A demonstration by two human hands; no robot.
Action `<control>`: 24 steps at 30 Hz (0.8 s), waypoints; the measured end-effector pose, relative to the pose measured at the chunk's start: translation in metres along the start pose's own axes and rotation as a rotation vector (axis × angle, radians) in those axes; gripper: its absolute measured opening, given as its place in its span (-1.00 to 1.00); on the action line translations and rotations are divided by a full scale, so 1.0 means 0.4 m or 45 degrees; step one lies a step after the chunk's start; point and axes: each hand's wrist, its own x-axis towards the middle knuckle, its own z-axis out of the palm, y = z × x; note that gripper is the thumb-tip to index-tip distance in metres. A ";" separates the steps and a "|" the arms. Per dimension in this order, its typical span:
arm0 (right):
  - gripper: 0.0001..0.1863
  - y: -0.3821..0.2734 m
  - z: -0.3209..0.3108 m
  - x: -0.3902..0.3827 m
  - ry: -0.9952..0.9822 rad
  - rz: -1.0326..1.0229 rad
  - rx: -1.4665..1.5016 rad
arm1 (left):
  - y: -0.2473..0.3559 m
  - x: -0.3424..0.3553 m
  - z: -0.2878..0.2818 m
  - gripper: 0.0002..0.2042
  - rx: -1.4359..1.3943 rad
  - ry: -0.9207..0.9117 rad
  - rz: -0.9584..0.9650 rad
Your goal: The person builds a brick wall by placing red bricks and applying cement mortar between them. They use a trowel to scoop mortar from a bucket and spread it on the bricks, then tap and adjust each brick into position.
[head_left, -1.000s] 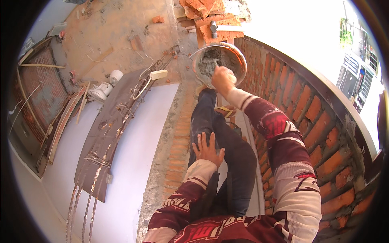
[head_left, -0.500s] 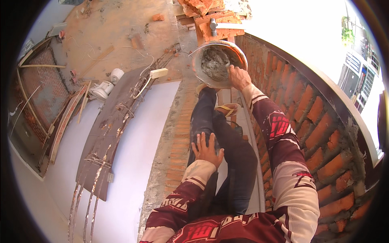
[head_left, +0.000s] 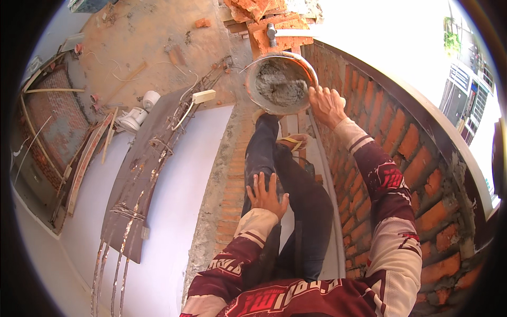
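My right hand is closed at the right rim of a round bucket, its fingers wrapped round a trowel whose pale handle end shows beside the palm. The blade seems to lie under a lump of wet grey mortar inside the bucket; I cannot see its edges. More mortar fills the bucket's bottom. With fingers spread, my left hand rests flat on my dark-trousered left leg and holds nothing.
Beyond the bucket, a hammer lies on stacked orange bricks. A rough brick wall runs along my right. To my left lie a brown board with rusty rods, and a white power strip. My sandalled foot is below the bucket.
My right hand has drawn back from inside the bucket to its right rim, moving right and slightly nearer. The mortar surface has changed shape. My left hand stays on my leg.
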 end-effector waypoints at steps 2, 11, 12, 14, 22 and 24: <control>-0.86 -0.003 0.005 0.044 0.038 0.084 -0.037 | 0.001 0.000 0.001 -0.18 0.003 0.016 0.008; -0.78 -0.018 0.047 0.122 -0.327 0.176 0.262 | 0.017 0.000 -0.012 -0.22 -0.040 0.009 0.002; -0.79 -0.017 0.044 0.122 -0.319 0.103 0.316 | 0.018 0.000 -0.012 -0.22 -0.040 0.008 0.000; -0.79 -0.015 0.040 0.122 -0.334 0.071 0.354 | 0.021 0.001 -0.011 -0.22 -0.017 0.019 0.004; -0.76 -0.038 0.070 0.118 -0.472 0.171 0.558 | 0.028 0.005 -0.007 -0.19 0.061 0.046 0.021; -0.73 -0.043 0.074 0.112 -0.522 0.186 0.645 | 0.029 0.005 -0.008 -0.20 0.055 0.027 0.007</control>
